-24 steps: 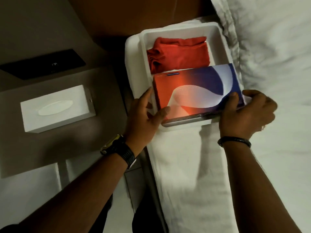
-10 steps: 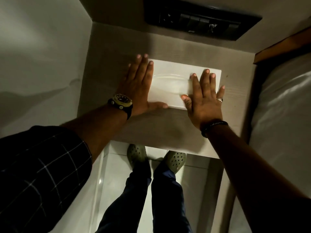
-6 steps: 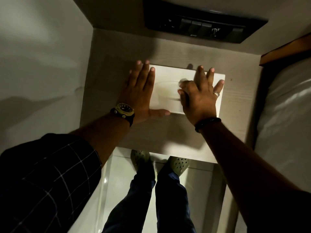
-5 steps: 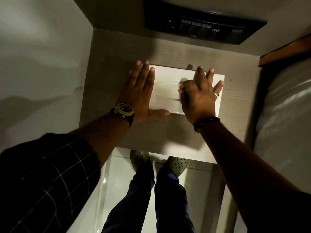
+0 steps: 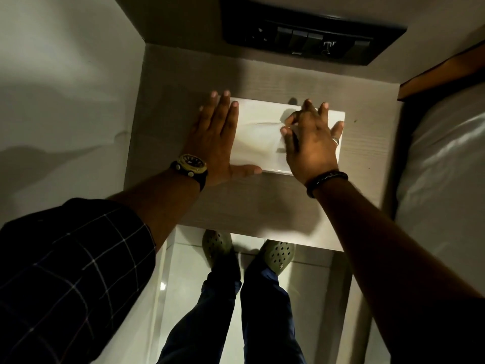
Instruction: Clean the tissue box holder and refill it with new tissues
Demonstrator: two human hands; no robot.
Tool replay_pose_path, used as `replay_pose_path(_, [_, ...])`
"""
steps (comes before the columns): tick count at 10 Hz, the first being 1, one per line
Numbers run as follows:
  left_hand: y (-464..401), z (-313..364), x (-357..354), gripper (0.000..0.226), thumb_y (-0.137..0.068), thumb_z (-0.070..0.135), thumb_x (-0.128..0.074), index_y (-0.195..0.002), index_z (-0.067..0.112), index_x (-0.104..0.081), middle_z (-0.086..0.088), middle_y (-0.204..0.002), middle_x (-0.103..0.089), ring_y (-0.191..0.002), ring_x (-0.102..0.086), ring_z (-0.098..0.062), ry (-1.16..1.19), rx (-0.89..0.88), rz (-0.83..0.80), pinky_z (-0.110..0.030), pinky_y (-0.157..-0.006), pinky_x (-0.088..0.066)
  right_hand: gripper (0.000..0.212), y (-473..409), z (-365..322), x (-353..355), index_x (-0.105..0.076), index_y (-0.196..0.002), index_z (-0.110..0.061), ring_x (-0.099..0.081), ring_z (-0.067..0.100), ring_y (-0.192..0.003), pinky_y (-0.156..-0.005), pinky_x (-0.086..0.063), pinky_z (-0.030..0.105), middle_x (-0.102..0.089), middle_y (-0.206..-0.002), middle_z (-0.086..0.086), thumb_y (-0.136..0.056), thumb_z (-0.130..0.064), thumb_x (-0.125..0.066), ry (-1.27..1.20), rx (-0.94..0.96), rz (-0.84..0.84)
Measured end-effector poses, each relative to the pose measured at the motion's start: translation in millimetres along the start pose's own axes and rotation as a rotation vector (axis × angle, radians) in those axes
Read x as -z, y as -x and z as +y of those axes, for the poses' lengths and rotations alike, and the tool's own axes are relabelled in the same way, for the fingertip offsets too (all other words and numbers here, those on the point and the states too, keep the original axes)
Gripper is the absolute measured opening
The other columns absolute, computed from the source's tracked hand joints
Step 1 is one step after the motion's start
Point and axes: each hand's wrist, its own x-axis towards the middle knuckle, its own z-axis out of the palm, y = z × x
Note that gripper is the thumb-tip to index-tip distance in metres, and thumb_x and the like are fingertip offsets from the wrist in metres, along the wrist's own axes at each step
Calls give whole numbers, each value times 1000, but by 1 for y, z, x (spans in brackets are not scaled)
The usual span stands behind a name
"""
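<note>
1. White tissue box holder (image 5: 265, 132) sits flat on the bedside table (image 5: 252, 203), long side across the view, below the black switch panel (image 5: 312, 32).
2. Top face has an oval slot near the middle. A pale fold of tissue (image 5: 265, 124) shows in it; how full the holder is can't be seen.
3. Left hand (image 5: 217, 137): flat, fingers straight, lying over the holder's left end, thumb along the near edge.
4. Right hand (image 5: 312, 143): on the holder's right half, thumb and index finger curled together at the slot's right end. Whether they pinch the tissue, can't tell. Other fingers reach the far edge.
5. White bed (image 5: 443, 164) just right of the table. Green clogs (image 5: 278, 254) on the floor below.
</note>
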Motion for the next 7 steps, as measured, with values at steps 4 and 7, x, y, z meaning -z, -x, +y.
replay_pose_path(4, [1, 3, 1, 130, -64, 93, -29, -152, 2, 0, -21, -161, 2, -148, 4, -40, -11, 11, -20, -53, -118, -1, 24, -3, -7, -3, -61, -118, -20, -3, 39, -150, -114, -2, 70, -24, -159, 14, -99, -28, -50, 148, -30, -20])
replay_pose_path(7, [1, 1, 14, 131, -65, 91, -36, -150, 5, 12, -18, -160, 16, -148, 15, -36, 19, 30, -128, -51, -120, 3, 36, 13, -4, 24, -54, -127, -22, -41, 21, -135, -112, -34, 36, -46, -146, 8, -92, -32, -60, -406, -118, 133])
